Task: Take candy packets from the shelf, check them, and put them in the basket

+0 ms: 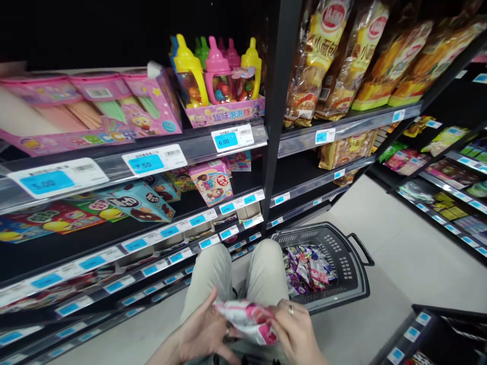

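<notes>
Pink-and-white packet (247,318) sits at six o'clock in view, its three-o'clock end gripped in the fingers of the right hand (294,327); the left hand (203,329), fingers spread, is at its nine-o'clock end.

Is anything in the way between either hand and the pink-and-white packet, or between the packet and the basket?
Nothing visible stands between the packet and either hand: the right hand holds one end, the left hand is spread at the other. Toward the basket, the person's right leg lies between in this view.
</notes>
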{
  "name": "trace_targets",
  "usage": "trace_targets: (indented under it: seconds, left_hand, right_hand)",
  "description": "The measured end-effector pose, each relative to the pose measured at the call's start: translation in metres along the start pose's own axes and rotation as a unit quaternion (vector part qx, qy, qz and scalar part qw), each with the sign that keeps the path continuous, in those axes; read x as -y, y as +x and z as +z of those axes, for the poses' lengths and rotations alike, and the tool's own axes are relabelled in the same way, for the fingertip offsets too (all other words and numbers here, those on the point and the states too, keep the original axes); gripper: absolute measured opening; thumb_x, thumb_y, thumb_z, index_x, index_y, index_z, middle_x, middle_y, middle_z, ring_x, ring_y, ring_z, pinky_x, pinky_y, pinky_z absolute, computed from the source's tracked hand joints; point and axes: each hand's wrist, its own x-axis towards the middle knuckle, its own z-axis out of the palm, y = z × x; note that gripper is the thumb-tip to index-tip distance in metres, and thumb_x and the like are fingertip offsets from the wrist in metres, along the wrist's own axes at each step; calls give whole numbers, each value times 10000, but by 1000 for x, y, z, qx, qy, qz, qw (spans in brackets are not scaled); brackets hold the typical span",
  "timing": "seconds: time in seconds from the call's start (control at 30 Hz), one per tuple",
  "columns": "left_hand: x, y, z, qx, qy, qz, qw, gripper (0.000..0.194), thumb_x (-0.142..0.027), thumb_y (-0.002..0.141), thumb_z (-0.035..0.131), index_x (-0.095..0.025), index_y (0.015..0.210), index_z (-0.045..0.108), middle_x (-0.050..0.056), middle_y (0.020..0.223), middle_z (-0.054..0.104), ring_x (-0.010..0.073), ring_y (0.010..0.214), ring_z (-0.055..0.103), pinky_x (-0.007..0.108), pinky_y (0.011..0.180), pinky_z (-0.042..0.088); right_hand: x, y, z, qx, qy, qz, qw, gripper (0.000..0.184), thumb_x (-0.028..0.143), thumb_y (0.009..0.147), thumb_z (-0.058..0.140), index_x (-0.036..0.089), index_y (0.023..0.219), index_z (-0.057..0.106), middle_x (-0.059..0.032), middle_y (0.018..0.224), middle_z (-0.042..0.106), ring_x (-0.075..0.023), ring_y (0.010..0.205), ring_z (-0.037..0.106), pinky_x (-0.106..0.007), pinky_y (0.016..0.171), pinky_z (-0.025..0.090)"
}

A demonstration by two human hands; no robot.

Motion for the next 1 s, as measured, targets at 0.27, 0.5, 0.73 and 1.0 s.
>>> trace_targets:
  seconds: [0.27, 0.5, 0.73, 1.0]
  left_hand:
    - [21, 9, -25, -53, 3, 21, 998, 440, -213, 703, 590, -129, 1129, 517, 111, 1020, 601, 196, 819, 602, 261, 640, 465]
    - [4, 21, -15, -131, 79, 171, 973, 373, -159, 602, 697, -119, 962, 612, 116, 875, 661, 238, 770, 627, 312, 684, 470]
    - [-3, 37, 5, -165, 170, 270, 933, 376, -261, 595, 716, -129, 934, 618, 88, 796, 678, 227, 717, 626, 351, 708, 473]
    - [-2, 48, -9, -219, 328, 270, 879, 278, -367, 600, 684, -110, 690, 627, 54, 649, 654, 177, 603, 580, 251, 574, 440]
  right_hand:
    - [15, 16, -18, 132, -100, -194, 967, 295, 216, 818, 512, 324, 1088, 556, 3, 831, 674, -176, 811, 540, -333, 742, 426]
    - [-21, -13, 3, -28, 159, 48, 986, 713, 565, 655, 577, 276, 1274, 371, -98, 1372, 280, -330, 1201, 306, -496, 933, 318]
    - [-50, -26, 56, -258, 422, 346, 797, 590, 378, 680, 638, 211, 1199, 414, -132, 1223, 494, -266, 1030, 532, -390, 814, 462]
    - [-41, -23, 37, -200, 290, 396, 848, 326, 422, 665, 601, 116, 770, 637, -70, 707, 678, -219, 651, 594, -273, 584, 474]
